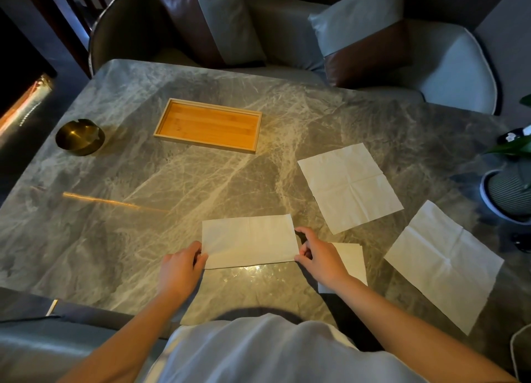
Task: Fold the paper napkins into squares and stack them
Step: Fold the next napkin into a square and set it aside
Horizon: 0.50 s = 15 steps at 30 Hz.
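Observation:
A white paper napkin folded in half into a rectangle (249,240) lies flat on the marble table (143,224) in front of me. My left hand (179,267) pinches its near left corner. My right hand (319,256) pinches its right edge. A small folded square napkin (352,260) lies just right of my right hand, partly hidden by my wrist. Two unfolded napkins lie further right: one (349,187) at the middle right, the other (444,263) near the table's right edge.
A shallow wooden tray (208,101) sits at the back centre. A brass ashtray (80,136) stands at the back left. A potted plant (508,193) is at the right edge. Cushioned chairs (287,31) stand behind the table.

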Each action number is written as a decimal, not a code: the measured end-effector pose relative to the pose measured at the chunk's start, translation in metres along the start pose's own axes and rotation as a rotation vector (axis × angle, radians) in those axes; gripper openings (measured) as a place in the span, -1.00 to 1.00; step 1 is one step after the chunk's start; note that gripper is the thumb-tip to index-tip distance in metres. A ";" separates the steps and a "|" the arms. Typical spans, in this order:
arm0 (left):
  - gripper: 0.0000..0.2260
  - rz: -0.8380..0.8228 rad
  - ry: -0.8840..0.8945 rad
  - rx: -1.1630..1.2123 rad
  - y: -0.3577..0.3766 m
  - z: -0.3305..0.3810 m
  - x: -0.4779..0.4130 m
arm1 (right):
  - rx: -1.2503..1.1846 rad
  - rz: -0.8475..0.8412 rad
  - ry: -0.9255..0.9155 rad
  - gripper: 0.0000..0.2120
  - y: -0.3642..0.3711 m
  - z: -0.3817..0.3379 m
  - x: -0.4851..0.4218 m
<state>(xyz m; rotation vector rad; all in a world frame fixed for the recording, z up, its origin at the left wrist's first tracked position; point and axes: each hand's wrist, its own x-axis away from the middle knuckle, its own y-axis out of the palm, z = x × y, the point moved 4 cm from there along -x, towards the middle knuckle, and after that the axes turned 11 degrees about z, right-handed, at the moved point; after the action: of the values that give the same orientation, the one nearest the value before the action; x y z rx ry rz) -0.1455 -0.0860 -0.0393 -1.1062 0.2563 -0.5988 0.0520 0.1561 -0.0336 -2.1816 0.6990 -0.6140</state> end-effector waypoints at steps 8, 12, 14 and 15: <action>-0.87 -0.023 -0.059 0.006 -0.002 -0.002 -0.007 | 0.082 0.186 -0.118 -0.58 -0.017 -0.011 -0.001; -0.62 0.114 0.021 -0.068 -0.011 0.001 -0.009 | 0.141 0.134 -0.257 -0.62 -0.009 -0.034 -0.004; -0.53 0.149 0.110 -0.097 -0.012 0.010 -0.009 | 0.175 0.076 -0.300 -0.58 0.000 -0.045 -0.006; -0.53 0.143 0.174 -0.096 -0.011 0.018 -0.008 | 0.195 0.051 -0.320 -0.56 0.005 -0.051 -0.007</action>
<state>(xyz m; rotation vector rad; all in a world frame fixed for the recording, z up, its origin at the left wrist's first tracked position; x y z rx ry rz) -0.1473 -0.0710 -0.0222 -1.1187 0.5151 -0.5595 0.0143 0.1314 -0.0083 -2.0114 0.5003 -0.2826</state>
